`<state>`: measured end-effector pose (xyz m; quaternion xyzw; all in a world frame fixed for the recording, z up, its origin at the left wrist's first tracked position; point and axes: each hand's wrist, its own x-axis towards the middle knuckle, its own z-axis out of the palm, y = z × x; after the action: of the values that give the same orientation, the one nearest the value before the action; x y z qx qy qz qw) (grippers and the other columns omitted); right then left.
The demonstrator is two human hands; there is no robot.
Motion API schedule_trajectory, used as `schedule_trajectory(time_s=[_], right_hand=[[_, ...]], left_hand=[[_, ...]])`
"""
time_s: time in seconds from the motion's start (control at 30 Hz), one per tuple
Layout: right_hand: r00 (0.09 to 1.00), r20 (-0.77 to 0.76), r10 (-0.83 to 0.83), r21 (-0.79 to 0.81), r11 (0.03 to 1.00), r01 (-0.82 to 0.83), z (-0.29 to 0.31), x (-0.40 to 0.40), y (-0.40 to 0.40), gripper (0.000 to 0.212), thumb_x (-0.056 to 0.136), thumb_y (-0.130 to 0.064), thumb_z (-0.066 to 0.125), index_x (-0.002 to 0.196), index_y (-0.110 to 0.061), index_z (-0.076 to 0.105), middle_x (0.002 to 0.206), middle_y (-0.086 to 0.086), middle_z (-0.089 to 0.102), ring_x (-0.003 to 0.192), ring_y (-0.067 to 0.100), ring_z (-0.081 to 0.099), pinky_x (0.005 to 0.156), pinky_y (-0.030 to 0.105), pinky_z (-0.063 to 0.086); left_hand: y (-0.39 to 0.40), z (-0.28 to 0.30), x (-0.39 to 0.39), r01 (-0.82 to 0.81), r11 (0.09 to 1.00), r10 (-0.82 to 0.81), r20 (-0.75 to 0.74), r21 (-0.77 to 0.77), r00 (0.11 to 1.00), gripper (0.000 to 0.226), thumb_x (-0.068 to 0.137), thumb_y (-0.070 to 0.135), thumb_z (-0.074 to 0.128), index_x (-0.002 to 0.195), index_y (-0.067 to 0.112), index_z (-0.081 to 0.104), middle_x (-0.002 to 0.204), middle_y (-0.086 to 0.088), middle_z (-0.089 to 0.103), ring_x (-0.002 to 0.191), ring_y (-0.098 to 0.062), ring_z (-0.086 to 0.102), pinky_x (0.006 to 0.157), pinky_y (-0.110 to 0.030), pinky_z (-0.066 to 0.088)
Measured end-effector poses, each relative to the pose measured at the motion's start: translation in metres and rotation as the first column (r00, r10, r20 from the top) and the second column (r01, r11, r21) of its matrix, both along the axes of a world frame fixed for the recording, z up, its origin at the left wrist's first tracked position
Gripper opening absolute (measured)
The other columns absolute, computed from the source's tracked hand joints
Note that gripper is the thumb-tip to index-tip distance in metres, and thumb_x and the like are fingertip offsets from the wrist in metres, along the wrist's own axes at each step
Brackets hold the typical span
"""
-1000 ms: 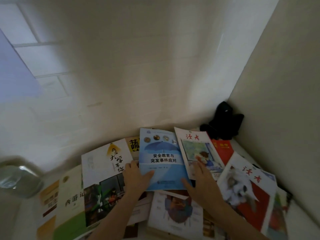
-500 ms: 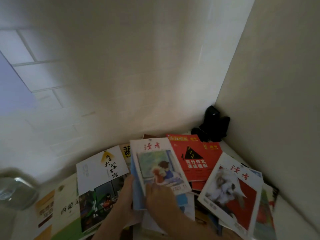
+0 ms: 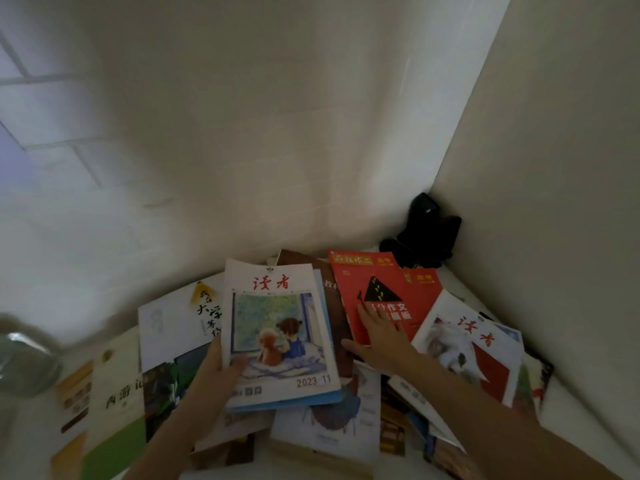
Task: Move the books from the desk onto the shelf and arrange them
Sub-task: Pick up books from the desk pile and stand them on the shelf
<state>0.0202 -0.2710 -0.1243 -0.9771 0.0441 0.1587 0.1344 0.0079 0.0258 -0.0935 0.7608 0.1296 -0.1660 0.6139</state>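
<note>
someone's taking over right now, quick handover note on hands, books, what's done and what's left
Left hand grips a stack topped by the window-picture magazine, with a blue book under it.
Right hand lies open on the red book.
The other books, such as the dog-cover magazine, lie scattered on the desk.
No shelf in view; nothing shown shelved. All books still to move and arrange.

Hands: two, a left hand point(image 3: 214, 372) and a right hand point(image 3: 381, 337).
Magazines titled 读者: two, a window-scene magazine point(image 3: 277, 327) dated 2023 11 and a white-dog magazine point(image 3: 471, 344).
Red composition books: two, a front red book point(image 3: 377, 292) and a rear red book point(image 3: 424, 282) under it.
Other books with readable covers: three, a white university book point(image 3: 176, 323), a 西游记 book point(image 3: 117, 400) and a brown book point(image 3: 332, 289).
Further books in the pile: several, too overlapped to count.
Black objects in the corner: one black object point(image 3: 426, 233).
</note>
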Motion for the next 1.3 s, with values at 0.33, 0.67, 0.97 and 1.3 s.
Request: schedule_trajectory(time_s=[0.33, 0.67, 0.97, 1.3], right_hand=[[0.908, 0.419, 0.011, -0.081, 0.996, 0.025, 0.031, -0.01, 0.022, 0.023, 0.094, -0.029, 0.047, 0.083, -0.016, 0.062, 0.063, -0.005, 0.058, 0.044, 0.005, 0.048, 0.04, 0.016, 0.035], [0.876, 0.471, 0.102, 0.055, 0.988, -0.145, 0.016, -0.081, 0.113, 0.062, 0.099, -0.062, 0.017, 0.135, -0.026, 0.052, 0.143, -0.005, 0.053, 0.131, 0.02, 0.052, 0.108, 0.046, 0.042], [0.562, 0.126, -0.818, 0.105, 0.574, 0.812, -0.006, -0.147, -0.108, 0.102, 0.069, -0.085, 0.05, 0.144, -0.019, 0.033, 0.138, 0.016, 0.046, 0.125, 0.037, 0.047, 0.102, 0.057, 0.041], [0.453, -0.182, -0.873, 0.5, 0.315, 0.807, -0.021, -0.156, -0.123, 0.053, 0.068, -0.016, 0.088, 0.114, -0.015, 0.06, 0.106, 0.009, 0.069, 0.089, 0.022, 0.064, 0.068, 0.028, 0.05]], left_hand=[[0.003, 0.007, 0.0, -0.001, 0.997, -0.011, -0.142, -0.082, 0.99, 0.067, 0.089, 0.006, 0.066, 0.136, 0.039, 0.031, 0.115, -0.004, 0.066, 0.091, -0.03, 0.071, 0.078, -0.05, 0.059], [-0.044, 0.016, 0.005, 0.008, 0.999, -0.005, -0.075, 0.039, 0.997, 0.082, 0.069, 0.041, 0.081, 0.133, 0.016, 0.035, 0.12, -0.008, 0.058, 0.105, -0.03, 0.061, 0.086, -0.05, 0.054], [-0.054, 0.006, 0.008, 0.117, 0.991, -0.119, -0.03, -0.066, 0.992, 0.071, 0.082, 0.008, 0.072, 0.141, 0.024, 0.035, 0.132, -0.008, 0.054, 0.119, -0.032, 0.053, 0.098, -0.056, 0.045], [-0.06, 0.011, 0.007, 0.161, 0.963, -0.197, -0.161, -0.216, 0.967, 0.051, 0.092, 0.003, 0.057, 0.137, 0.023, 0.044, 0.113, -0.009, 0.065, 0.1, -0.03, 0.064, 0.076, -0.044, 0.052]])
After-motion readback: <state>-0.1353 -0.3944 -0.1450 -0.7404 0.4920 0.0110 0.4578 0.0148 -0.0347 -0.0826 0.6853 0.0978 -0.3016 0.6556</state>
